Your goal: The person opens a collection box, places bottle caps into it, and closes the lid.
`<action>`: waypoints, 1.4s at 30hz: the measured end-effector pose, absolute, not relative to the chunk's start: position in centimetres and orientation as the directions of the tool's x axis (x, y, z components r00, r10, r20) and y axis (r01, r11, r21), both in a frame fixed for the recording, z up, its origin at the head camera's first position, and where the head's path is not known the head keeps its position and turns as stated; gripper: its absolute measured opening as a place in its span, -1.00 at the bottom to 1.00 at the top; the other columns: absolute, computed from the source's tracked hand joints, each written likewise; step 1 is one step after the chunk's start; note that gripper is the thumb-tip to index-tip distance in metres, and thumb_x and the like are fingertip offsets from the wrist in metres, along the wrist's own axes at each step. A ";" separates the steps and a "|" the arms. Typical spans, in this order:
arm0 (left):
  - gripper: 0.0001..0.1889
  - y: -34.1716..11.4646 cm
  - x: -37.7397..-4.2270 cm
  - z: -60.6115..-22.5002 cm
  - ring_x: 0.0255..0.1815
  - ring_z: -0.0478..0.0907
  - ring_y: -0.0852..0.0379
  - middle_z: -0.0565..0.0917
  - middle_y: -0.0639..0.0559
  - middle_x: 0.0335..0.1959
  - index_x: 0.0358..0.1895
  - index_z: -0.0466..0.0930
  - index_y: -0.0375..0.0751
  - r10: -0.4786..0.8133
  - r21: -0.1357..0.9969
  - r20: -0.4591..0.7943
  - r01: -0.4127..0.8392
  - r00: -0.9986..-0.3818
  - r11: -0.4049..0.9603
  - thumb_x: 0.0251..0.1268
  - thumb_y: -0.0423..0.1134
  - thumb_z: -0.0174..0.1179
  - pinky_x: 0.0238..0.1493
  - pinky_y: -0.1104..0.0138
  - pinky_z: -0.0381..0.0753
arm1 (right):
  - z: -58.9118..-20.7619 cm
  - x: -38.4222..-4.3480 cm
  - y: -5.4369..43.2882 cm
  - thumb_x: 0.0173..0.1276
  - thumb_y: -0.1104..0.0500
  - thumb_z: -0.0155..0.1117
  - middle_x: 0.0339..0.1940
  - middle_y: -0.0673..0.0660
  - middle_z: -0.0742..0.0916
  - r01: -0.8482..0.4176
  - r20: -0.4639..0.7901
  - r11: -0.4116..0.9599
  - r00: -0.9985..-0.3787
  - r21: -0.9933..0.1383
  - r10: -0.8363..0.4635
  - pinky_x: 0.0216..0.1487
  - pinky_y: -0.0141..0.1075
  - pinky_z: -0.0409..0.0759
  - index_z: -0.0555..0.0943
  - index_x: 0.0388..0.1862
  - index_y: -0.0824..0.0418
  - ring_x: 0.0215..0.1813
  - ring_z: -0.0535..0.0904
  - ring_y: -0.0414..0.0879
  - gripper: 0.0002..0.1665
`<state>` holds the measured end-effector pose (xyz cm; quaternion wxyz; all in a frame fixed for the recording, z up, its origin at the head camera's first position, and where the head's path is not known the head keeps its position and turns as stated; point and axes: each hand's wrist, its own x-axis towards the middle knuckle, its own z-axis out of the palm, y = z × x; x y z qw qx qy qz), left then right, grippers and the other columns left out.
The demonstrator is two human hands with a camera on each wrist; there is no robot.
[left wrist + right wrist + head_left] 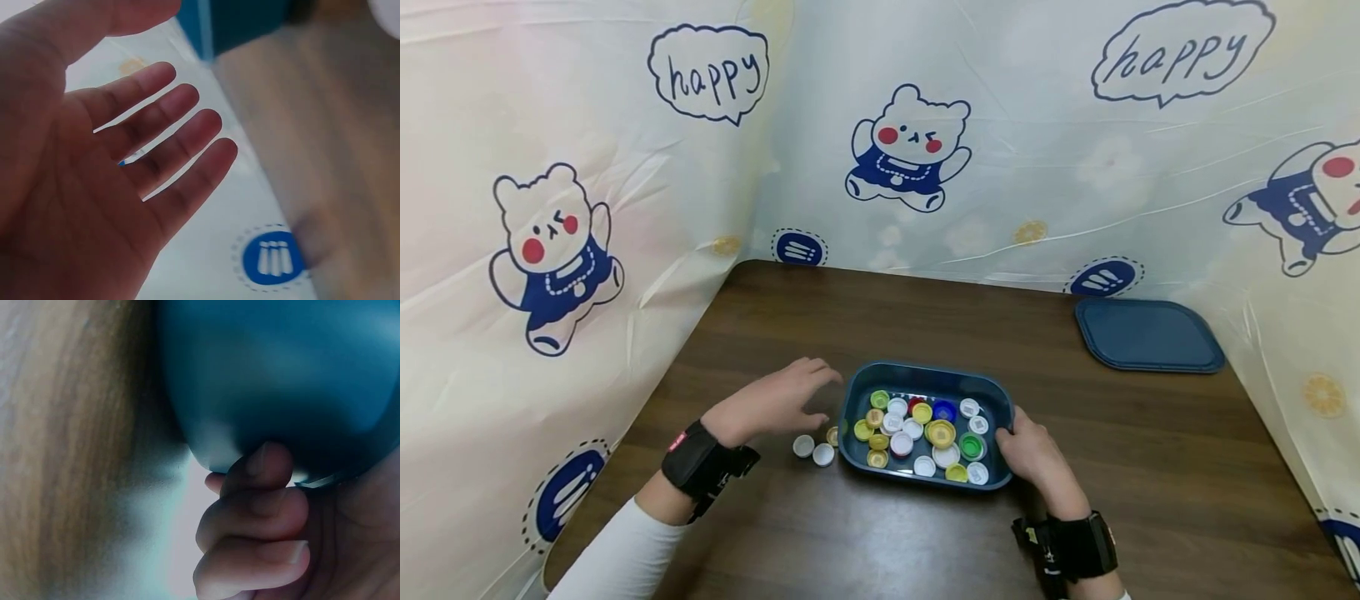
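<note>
A dark blue rectangular box holds many plastic bottle caps in white, yellow, green, blue and red, such as a green cap near its right end. My right hand grips the box's right end, thumb at the rim; in the right wrist view its curled fingers press against the outer wall. Off the box's left end, my left hand hovers with nothing in it. Its fingers are spread and nearly straight in the left wrist view. Two white caps and a yellowish cap lie beside the box.
A flat blue lid lies at the back right of the brown wooden table. A pale printed sheet with bear drawings hangs around the table's back and sides. Each wrist wears a black strap.
</note>
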<state>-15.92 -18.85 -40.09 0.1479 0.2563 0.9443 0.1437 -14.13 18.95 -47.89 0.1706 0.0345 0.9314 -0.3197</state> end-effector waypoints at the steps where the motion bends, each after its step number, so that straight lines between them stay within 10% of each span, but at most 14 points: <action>1: -0.44 -19.2 -15.6 -40.5 0.27 0.46 0.03 0.54 -0.06 0.25 0.33 0.51 -0.16 0.518 0.358 -0.220 0.425 -0.827 0.831 0.26 -0.17 0.40 0.22 0.09 0.56 | -47.9 -14.1 19.0 0.51 0.13 -0.05 0.16 0.43 0.63 0.174 -0.340 0.793 -0.939 -0.583 -0.044 -0.05 0.03 0.57 0.30 0.43 0.35 -0.03 0.60 0.16 -0.42; 23: -0.71 -20.4 -13.0 -46.1 -0.16 0.45 0.14 0.54 0.05 -0.16 -0.10 0.63 -0.17 0.458 0.320 -0.274 0.369 -0.846 0.873 0.09 -0.38 0.42 -0.06 0.17 0.60 | -48.0 -14.2 19.1 0.52 0.13 -0.05 0.13 0.41 0.64 0.183 -0.346 0.790 -0.938 -0.584 -0.038 -0.03 0.03 0.57 0.30 0.43 0.35 -0.04 0.60 0.14 -0.42; 42: -0.70 -16.8 -16.6 -39.3 -0.13 0.50 0.10 0.59 0.04 -0.13 -0.01 0.68 -0.16 0.515 0.277 -0.198 0.456 -0.834 0.846 0.17 -0.37 0.41 -0.03 0.19 0.64 | -48.1 -14.3 18.9 0.50 0.15 -0.05 0.15 0.42 0.63 0.176 -0.345 0.799 -0.938 -0.575 -0.042 -0.03 0.04 0.56 0.30 0.41 0.36 -0.02 0.60 0.16 -0.43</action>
